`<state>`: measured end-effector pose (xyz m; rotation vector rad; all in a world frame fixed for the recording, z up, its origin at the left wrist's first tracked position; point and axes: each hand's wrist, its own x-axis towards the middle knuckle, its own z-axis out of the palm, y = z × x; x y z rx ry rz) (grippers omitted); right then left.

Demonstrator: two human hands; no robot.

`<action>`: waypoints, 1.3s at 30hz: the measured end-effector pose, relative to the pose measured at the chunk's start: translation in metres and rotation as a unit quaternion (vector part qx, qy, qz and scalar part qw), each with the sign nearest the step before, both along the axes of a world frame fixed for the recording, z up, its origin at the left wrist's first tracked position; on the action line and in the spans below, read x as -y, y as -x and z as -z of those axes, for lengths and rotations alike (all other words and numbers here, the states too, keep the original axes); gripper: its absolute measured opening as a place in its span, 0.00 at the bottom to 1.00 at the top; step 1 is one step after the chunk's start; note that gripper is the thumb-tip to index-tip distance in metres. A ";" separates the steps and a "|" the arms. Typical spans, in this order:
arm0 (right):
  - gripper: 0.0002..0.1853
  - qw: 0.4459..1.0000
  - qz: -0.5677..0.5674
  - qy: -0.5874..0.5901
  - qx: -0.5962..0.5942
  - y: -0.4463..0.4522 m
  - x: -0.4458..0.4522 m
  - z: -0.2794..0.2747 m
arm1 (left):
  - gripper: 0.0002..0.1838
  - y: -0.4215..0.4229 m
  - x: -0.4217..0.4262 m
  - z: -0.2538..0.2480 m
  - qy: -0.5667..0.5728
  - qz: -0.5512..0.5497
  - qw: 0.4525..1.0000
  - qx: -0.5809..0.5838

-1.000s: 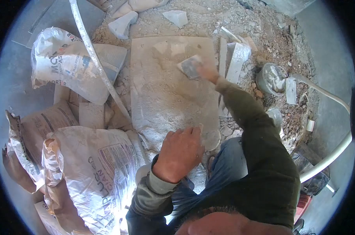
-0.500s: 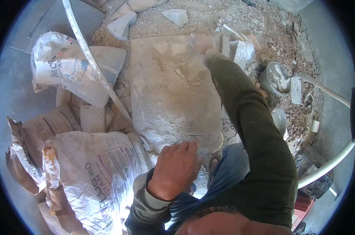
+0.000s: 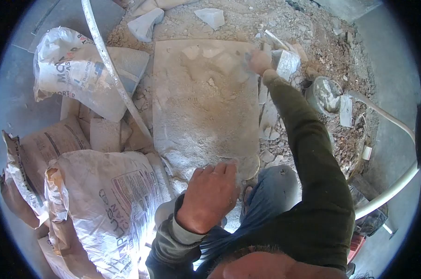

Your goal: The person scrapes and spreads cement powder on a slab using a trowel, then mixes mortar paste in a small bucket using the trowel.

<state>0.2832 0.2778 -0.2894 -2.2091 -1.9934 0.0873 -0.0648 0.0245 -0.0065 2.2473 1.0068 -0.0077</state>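
Observation:
A large rectangular slab (image 3: 166, 69) lies flat in front of me, covered with pale grey powder (image 3: 210, 111). My right hand (image 3: 260, 62) is at the slab's far right corner, on a stretched-out arm. Motion smears its fingers, so what they touch or hold is unclear. Close to my body, my left hand (image 3: 209, 195) is at the near edge of the slab, back of the hand up. Its fingers are curled and the tips are hidden beneath, so I cannot see what they grip.
A mortar bag (image 3: 75, 69), a large paper sack (image 3: 103, 200) and a brown sack (image 3: 62, 139) lie on the left. A pale pole (image 3: 110, 69) slants past the slab. Rubble, a bucket (image 3: 324, 95) and a pale hose (image 3: 387, 109) are on the right.
My right hand has moved right along the slab's far edge to its corner. My left hand has stayed nearly in place at the near edge. The view has shifted slightly.

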 end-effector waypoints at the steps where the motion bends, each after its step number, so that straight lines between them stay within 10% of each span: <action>1: 0.13 1.000 -0.012 -0.018 -0.009 0.009 0.004 -0.003 | 0.24 -0.002 -0.002 0.002 0.000 0.006 1.000 -0.002; 6: 0.11 0.973 -0.201 -0.099 0.061 0.075 0.039 0.000 | 0.24 -0.008 -0.006 0.005 -0.010 0.021 1.000 0.011; 12: 0.12 0.996 -0.073 -0.043 -0.029 0.084 0.016 -0.065 | 0.23 -0.004 -0.004 0.007 -0.006 0.011 1.000 -0.003; 15: 0.11 0.995 -0.027 -0.071 -0.067 0.056 -0.036 0.022 | 0.23 -0.005 -0.003 0.008 -0.007 0.008 1.000 -0.002; 21: 0.12 0.983 -0.164 -0.079 0.010 0.111 0.029 -0.017 | 0.23 -0.006 -0.008 0.011 0.004 0.003 1.000 0.006; 24: 0.14 0.967 -0.087 -0.110 -0.212 0.083 0.070 -0.077 | 0.23 -0.002 -0.009 0.012 0.002 -0.006 1.000 0.014; 26: 0.16 0.977 0.023 -0.127 -0.168 0.014 0.085 -0.052 | 0.23 0.001 -0.008 0.012 0.004 -0.007 1.000 0.011; 31: 0.18 0.862 0.162 0.009 -0.481 -0.074 0.166 0.020 | 0.23 0.008 -0.009 0.015 0.004 -0.006 1.000 0.006; 34: 0.23 0.757 0.137 -0.003 -0.638 -0.031 0.176 0.101 | 0.23 0.006 -0.009 0.018 0.004 0.000 1.000 0.017; 39: 0.26 0.753 0.156 -0.043 -0.638 0.066 0.117 0.191 | 0.23 -0.005 -0.011 0.023 0.014 0.010 1.000 -0.001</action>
